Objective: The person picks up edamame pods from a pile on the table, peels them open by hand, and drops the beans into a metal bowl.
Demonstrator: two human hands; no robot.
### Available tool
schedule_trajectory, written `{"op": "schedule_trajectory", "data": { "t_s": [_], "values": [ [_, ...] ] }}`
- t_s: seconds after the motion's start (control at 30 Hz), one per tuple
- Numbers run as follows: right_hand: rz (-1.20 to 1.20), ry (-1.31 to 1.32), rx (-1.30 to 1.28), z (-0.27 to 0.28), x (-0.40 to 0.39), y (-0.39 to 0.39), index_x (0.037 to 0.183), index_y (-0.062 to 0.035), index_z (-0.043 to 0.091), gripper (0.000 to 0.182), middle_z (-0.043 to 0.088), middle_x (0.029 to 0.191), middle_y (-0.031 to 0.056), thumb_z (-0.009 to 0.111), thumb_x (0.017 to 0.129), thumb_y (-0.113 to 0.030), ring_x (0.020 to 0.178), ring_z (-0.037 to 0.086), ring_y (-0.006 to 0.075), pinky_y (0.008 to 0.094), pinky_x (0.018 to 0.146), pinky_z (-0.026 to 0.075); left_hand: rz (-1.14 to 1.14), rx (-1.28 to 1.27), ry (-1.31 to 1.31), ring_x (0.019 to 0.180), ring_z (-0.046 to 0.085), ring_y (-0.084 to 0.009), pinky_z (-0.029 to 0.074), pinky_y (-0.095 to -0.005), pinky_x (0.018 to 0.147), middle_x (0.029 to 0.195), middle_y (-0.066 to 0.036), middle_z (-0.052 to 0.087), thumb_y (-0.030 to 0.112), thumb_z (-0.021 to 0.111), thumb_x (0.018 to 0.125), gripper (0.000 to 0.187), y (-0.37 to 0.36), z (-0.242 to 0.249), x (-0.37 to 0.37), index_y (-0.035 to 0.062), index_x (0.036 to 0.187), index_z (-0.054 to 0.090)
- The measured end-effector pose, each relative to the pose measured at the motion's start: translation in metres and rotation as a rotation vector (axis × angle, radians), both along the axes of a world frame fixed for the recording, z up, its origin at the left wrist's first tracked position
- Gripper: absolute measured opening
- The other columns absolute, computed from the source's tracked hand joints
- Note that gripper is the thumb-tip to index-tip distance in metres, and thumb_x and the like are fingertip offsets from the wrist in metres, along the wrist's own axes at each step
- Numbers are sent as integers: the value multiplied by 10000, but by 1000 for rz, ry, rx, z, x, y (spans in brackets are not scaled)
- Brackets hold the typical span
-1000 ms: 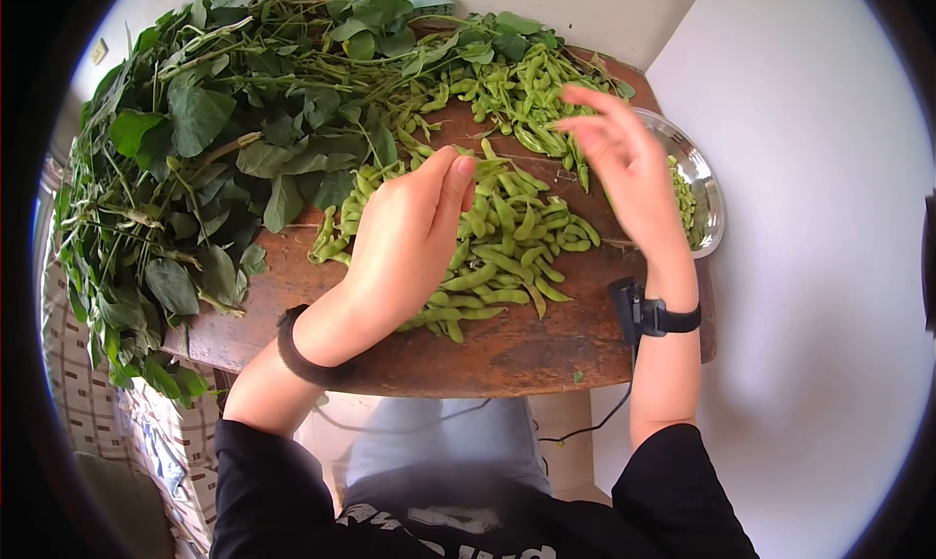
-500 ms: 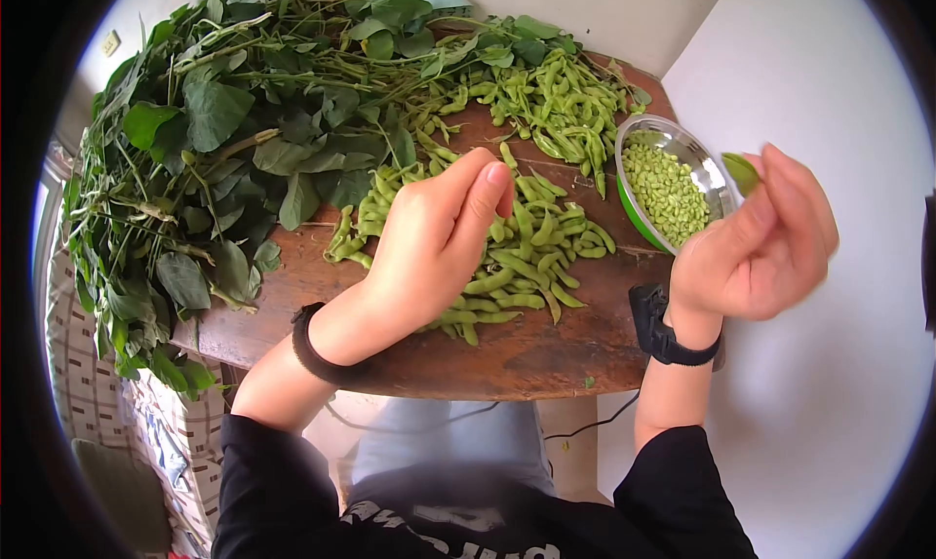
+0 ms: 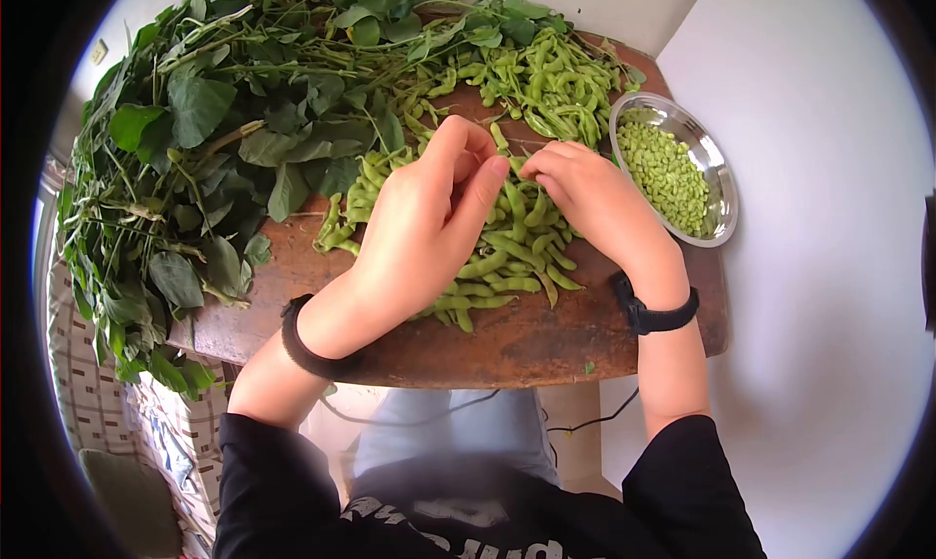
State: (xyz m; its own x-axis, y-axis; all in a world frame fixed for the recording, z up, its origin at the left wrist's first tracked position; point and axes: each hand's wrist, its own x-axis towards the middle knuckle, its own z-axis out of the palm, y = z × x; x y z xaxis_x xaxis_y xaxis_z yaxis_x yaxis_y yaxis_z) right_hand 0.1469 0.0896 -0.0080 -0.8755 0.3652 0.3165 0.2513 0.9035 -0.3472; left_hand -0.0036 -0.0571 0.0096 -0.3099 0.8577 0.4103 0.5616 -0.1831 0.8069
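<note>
Over a pile of green soybean pods (image 3: 512,257), my left hand (image 3: 419,213) is closed, its thumb and index finger pinched together. My right hand (image 3: 600,193) faces it from the right, also closed, fingertips pointing left and a short gap from the left thumb. Whatever either hand pinches is hidden or too small to make out. Right of my right hand, a metal bowl (image 3: 721,184) holds shelled green beans (image 3: 663,174). A second heap of pods (image 3: 556,81) lies farther back on the wooden table (image 3: 575,340).
Leafy bean stalks (image 3: 224,150) cover the table's left and back and hang over its left edge. A white wall (image 3: 809,296) stands close on the right. A dark cable (image 3: 595,423) runs below the table's front edge.
My right hand has moved left from beside the bowl to the pods near my left hand. The green pod seen in its fingers before is no longer visible. My left hand stays nearly in place.
</note>
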Motion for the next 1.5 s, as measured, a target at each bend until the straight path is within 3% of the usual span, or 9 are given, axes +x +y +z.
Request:
{"op": "schedule_trajectory", "data": {
  "t_s": [0.07,0.43,0.53,0.63,0.73,0.9,1.03,1.2,1.5],
  "values": [
    [-15,-52,-50,2,1,1,1038,-31,603,142,618,1031,138,567,901,-44,961,594,337,398,818,492,-4,-4,9,478,450,-181,342,-317,472,597,-102,523,77,569,954,125,0,0,1,10,999,474],
    [99,33,-132,-10,-9,-9,947,-38,562,195,546,962,107,695,833,-125,1026,503,300,383,892,437,2,-28,37,474,447,-194,341,-318,471,593,-99,514,62,562,948,128,0,0,2,12,1018,467],
    [163,134,-89,-3,-12,-11,973,-24,563,205,545,905,98,692,835,-103,911,551,261,349,824,465,1,-46,13,489,463,-198,355,-328,481,622,-109,528,61,559,948,126,0,0,1,12,1016,465],
    [15,115,-444,11,-11,-14,993,-15,567,172,573,865,53,671,872,-79,790,576,166,289,747,483,31,-13,21,539,495,-204,376,-341,509,687,-117,560,84,551,958,143,2,-4,0,8,1052,475],
    [186,537,-1027,18,-7,-11,1031,-8,587,130,621,933,17,624,941,-94,807,582,82,240,742,492,45,18,29,600,520,-193,403,-331,553,749,-107,577,115,526,979,171,6,-10,-3,5,1103,484],
    [225,598,-1105,23,-6,-16,1064,-4,592,163,629,948,32,634,931,-89,831,599,98,242,768,496,-216,-110,-200,672,553,-174,441,-314,624,780,-82,588,134,472,1011,166,3,-3,-3,6,1115,488],
    [257,590,-1104,20,-9,-23,1066,-4,598,171,639,957,45,644,925,-89,831,599,101,241,773,495,-195,-131,-81,679,562,-211,447,-333,630,779,-101,587,135,477,1010,159,3,-7,-3,7,1104,478],
    [155,600,-1071,16,-11,-28,1041,-7,599,177,653,904,30,668,913,-109,769,571,68,209,708,475,-56,-91,62,709,600,-381,457,-409,619,789,-209,599,131,500,996,167,5,-10,-2,9,1101,457],
    [164,560,-1080,19,-9,-29,988,-12,599,170,661,864,22,689,903,-128,693,541,39,189,615,451,-73,-131,110,704,585,-446,429,-468,569,728,-231,596,117,471,1000,136,1,-5,2,6,1076,449]
  ]
}}
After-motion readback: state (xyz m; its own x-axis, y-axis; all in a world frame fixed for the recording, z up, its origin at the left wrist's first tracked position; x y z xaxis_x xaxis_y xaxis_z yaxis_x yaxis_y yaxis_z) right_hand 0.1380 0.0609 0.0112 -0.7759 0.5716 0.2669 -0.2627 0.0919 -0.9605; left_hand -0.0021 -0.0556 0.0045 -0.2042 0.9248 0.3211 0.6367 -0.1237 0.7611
